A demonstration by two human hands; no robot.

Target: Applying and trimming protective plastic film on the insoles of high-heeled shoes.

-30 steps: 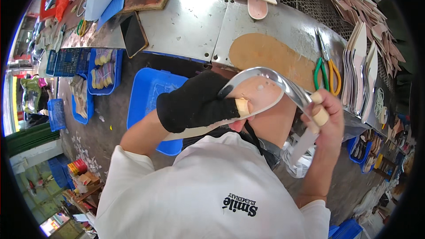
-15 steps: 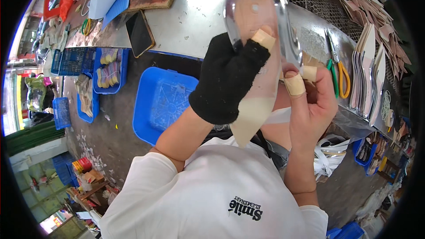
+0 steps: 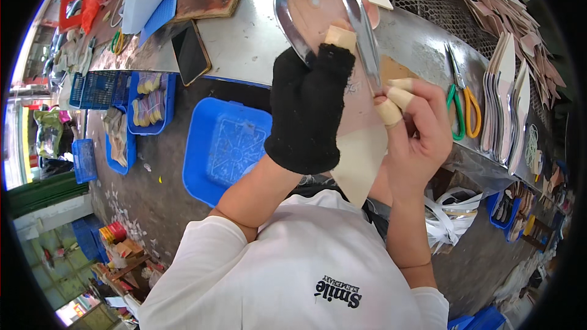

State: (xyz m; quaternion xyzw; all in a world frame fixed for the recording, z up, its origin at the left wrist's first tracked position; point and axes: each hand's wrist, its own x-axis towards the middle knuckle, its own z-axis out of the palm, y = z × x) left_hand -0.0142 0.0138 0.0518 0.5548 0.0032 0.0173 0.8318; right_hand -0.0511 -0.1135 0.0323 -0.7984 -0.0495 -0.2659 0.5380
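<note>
My left hand (image 3: 309,107), in a black fingerless glove with a taped thumb, holds a tan shoe insole (image 3: 358,146) upright in front of me. A shiny curved metal band (image 3: 318,9) runs around the insole's rounded top end. My right hand (image 3: 416,128), bare with taped fingertips, pinches the insole's right edge next to the band. The insole's pointed lower end hangs over my chest.
A metal workbench (image 3: 244,36) lies ahead with a dark phone (image 3: 191,55), green and orange scissors (image 3: 461,101), and stacks of insoles (image 3: 507,107) at right. A blue plastic stool (image 3: 223,146) and blue trays (image 3: 137,107) stand on the floor at left.
Both hands swung the insole and metal band from lying flat to standing upright and raised them higher. My right hand shifted from the band's end to the insole's right edge.
</note>
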